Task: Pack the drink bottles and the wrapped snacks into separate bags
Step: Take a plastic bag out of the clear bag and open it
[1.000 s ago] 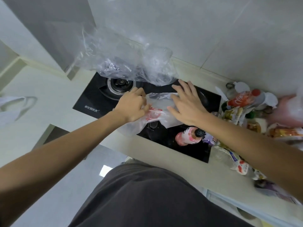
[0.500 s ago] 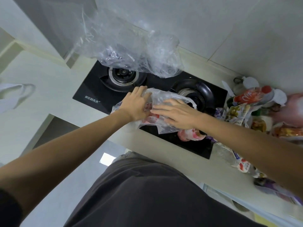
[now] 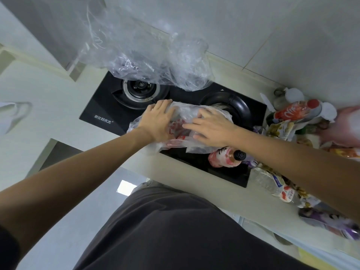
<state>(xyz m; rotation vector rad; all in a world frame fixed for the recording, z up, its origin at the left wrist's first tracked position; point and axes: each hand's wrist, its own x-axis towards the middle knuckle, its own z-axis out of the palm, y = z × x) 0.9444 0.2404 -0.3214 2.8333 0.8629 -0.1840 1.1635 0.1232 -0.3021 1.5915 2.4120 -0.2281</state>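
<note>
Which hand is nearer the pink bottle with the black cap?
Right. The right hand lies flat on the plastic bag just above the pink bottle; the left hand is farther left, on the bag.

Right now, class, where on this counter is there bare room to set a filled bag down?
Bare counter lies left of the stove. The right end is crowded with bottles and snacks. Both hands and the bag cover the stove's middle.
</note>
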